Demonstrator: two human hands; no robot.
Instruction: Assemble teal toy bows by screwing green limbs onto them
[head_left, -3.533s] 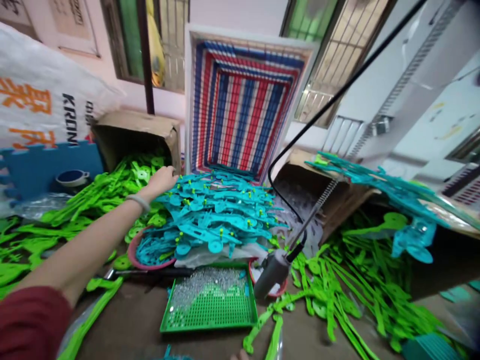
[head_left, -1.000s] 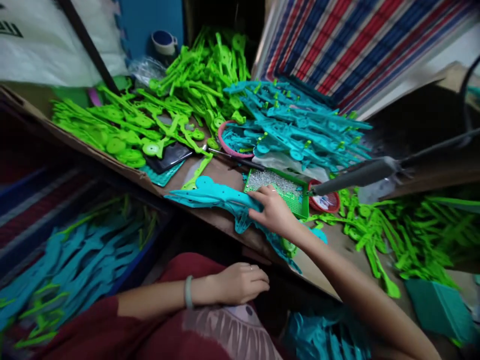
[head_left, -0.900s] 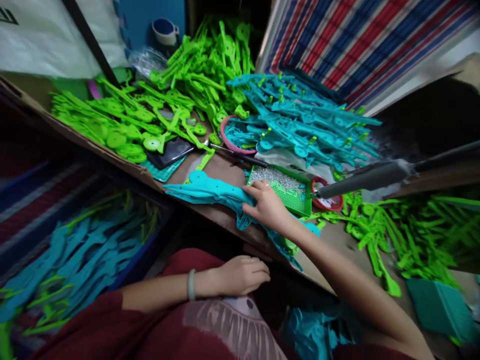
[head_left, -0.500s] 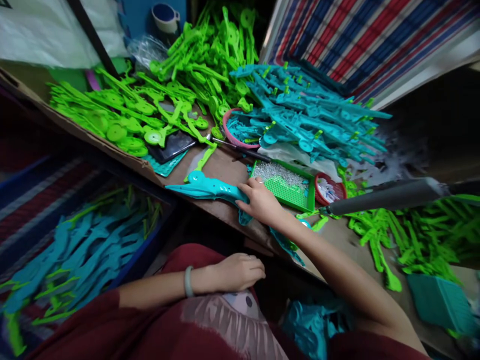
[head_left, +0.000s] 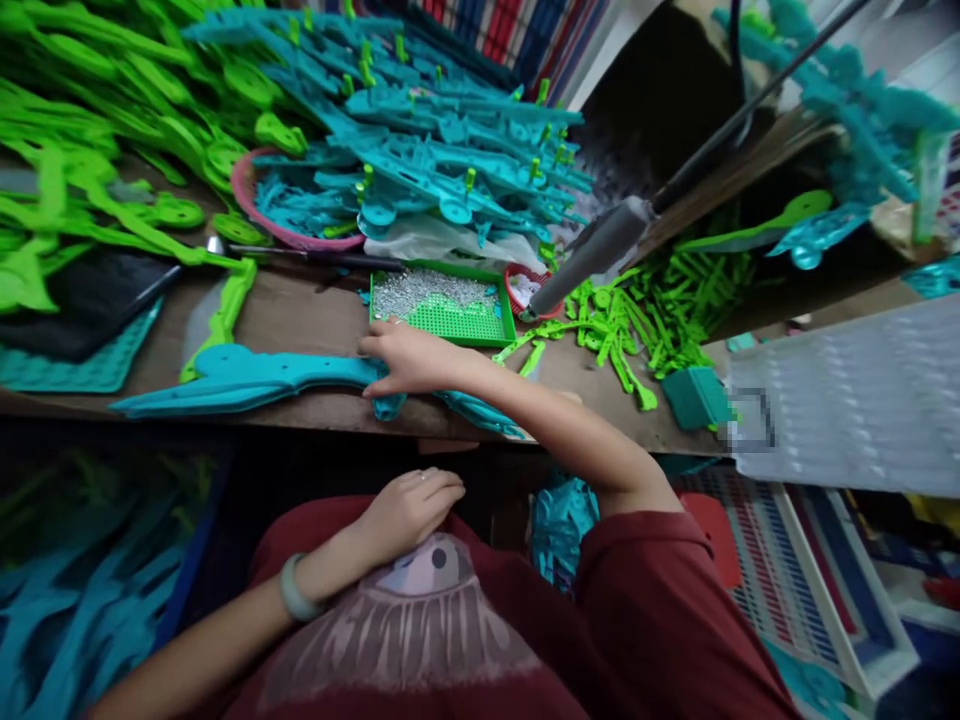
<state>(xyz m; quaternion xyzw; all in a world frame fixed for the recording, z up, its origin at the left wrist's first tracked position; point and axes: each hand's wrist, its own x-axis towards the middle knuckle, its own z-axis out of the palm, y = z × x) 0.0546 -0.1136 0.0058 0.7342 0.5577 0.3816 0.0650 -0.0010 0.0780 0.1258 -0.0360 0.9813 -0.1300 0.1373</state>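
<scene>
So on my feed the right hand sits over the right end of a long turquoise piece; fingers on its far side, thumb on the near side (can't tell from here if that's a real squeeze or just resting). The piece stretches out left of that hand; slim, smooth, plastic-looking, with a rounded lobe on its far side, small dark dots along the middle and a pointed, layered-looking left tip. Room-wise, the front edge of the brown tabletop runs just on the hand's near side; bare board shows left of the fingers, up to a black rod; the green tray is right past the fingertips, so it's tight that way; more turquoise shows to the hand's right, below the forearm. Left hand rests on the shirt, short of the edge; fingers lie together, palm hidden.
</scene>
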